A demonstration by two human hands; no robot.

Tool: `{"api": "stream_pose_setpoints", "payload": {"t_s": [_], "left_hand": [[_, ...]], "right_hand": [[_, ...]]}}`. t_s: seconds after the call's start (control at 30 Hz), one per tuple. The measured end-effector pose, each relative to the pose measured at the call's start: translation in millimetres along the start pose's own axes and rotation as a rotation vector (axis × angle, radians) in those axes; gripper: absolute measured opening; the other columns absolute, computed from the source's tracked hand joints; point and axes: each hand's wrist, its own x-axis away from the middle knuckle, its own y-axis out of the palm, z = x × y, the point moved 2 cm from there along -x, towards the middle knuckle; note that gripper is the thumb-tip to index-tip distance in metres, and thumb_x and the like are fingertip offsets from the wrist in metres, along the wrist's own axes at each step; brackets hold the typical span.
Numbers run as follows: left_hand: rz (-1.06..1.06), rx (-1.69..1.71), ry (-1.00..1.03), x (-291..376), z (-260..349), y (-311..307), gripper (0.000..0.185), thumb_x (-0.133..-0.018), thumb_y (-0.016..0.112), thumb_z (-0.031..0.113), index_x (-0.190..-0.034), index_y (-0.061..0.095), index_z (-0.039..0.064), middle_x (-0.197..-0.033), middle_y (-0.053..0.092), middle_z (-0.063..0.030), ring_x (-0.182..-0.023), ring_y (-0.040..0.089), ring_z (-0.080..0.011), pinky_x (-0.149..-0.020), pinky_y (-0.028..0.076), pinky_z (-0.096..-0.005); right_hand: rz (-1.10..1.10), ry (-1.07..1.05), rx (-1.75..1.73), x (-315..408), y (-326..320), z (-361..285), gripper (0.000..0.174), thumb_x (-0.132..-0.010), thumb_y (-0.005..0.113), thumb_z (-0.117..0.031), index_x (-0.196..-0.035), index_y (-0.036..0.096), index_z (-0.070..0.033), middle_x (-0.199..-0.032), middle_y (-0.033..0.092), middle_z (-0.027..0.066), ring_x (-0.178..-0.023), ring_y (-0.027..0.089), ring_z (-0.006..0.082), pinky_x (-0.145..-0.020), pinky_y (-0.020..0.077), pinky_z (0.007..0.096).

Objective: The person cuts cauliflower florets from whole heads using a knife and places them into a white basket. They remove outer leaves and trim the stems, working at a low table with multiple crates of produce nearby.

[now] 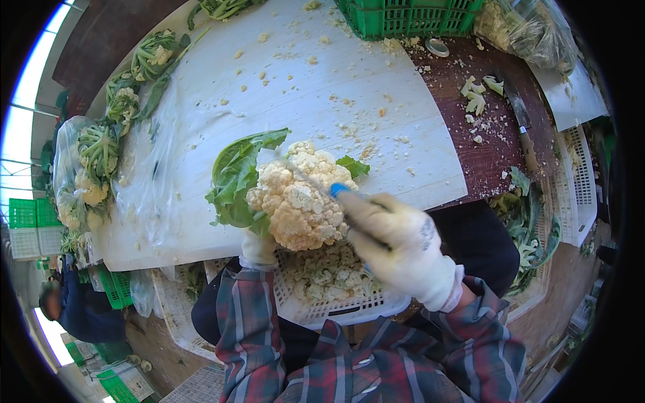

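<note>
A cauliflower head (307,201) with green leaves (237,176) on its left side is held up at the near edge of the white board. My left hand (259,248), in a white glove, supports it from below and behind; its fingers are hidden by the head and leaves. In my gloved right hand (398,242) is a small knife with a blue handle (339,190). Its motion-blurred blade (302,172) lies across the upper face of the cauliflower; whether it touches cannot be told. Beneath, a white plastic basket (347,316) holds cut cauliflower florets (327,277).
Crumbs litter the white board (302,95). Whole cauliflowers (98,151) line its left side, some in plastic film. At right lie a wooden-handled knife (524,136) and a round metal lid (437,47). A green crate (413,20) stands behind. Another person (85,307) is at far left.
</note>
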Motion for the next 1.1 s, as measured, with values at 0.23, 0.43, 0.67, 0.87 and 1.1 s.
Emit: {"api": "stream_pose_setpoints", "payload": {"t_s": [0.23, 0.43, 0.67, 0.87, 1.1], "left_hand": [[0.039, 0.061, -0.085, 14.2, -0.3, -4.1, 0.052, -0.108, 0.051, 0.027, -0.155, 0.040, 0.008, -0.155, 0.046, -0.0106, -0.139, 0.048, -0.0243, -0.116, 0.041, -0.0399], [0.064, 0.065, -0.121, 18.4, 1.6, -11.3, 0.053, -0.108, 0.051, 0.028, -0.155, 0.040, 0.008, -0.156, 0.045, -0.0105, -0.140, 0.047, -0.0246, -0.117, 0.040, -0.0403], [0.061, 0.062, -0.135, 21.6, 7.5, -14.2, 0.054, -0.108, 0.051, 0.029, -0.156, 0.039, 0.008, -0.157, 0.044, -0.0103, -0.141, 0.046, -0.0249, -0.117, 0.039, -0.0407], [0.056, 0.060, -0.159, 22.4, 8.7, -22.2, 0.054, -0.108, 0.052, 0.029, -0.156, 0.039, 0.009, -0.158, 0.043, -0.0101, -0.142, 0.045, -0.0252, -0.118, 0.039, -0.0410], [0.034, 0.062, -0.175, 24.2, 11.9, -23.7, 0.055, -0.107, 0.052, 0.030, -0.156, 0.038, 0.009, -0.159, 0.042, -0.0099, -0.143, 0.044, -0.0255, -0.118, 0.038, -0.0414]], "right_hand": [[0.058, -0.004, 0.182, -8.8, -3.4, 27.7, 0.050, -0.088, 0.069, -0.002, -0.137, 0.066, -0.010, -0.099, 0.068, 0.0154, -0.085, 0.070, 0.0341, -0.074, 0.0565, 0.0395], [-0.162, 0.246, 0.468, -22.1, 8.3, 85.7, 0.051, -0.094, 0.061, -0.011, -0.145, 0.060, -0.018, -0.103, 0.068, 0.0163, -0.088, 0.071, 0.0364, -0.075, 0.0580, 0.0449], [-0.054, -0.044, 0.282, -33.4, -2.9, 47.4, 0.045, -0.092, 0.063, -0.011, -0.137, 0.066, -0.014, -0.098, 0.067, 0.0175, -0.085, 0.070, 0.0364, -0.073, 0.0577, 0.0445], [0.187, 0.223, 0.248, -19.0, -5.9, 94.1, 0.046, -0.093, 0.064, -0.012, -0.139, 0.063, -0.011, -0.101, 0.069, 0.0173, -0.086, 0.071, 0.0352, -0.075, 0.0567, 0.0431], [0.208, 0.182, 0.047, 57.1, 35.9, 72.2, 0.053, -0.089, 0.068, -0.007, -0.141, 0.062, -0.011, -0.098, 0.066, 0.0161, -0.081, 0.068, 0.0348, -0.071, 0.0557, 0.0421]]}}
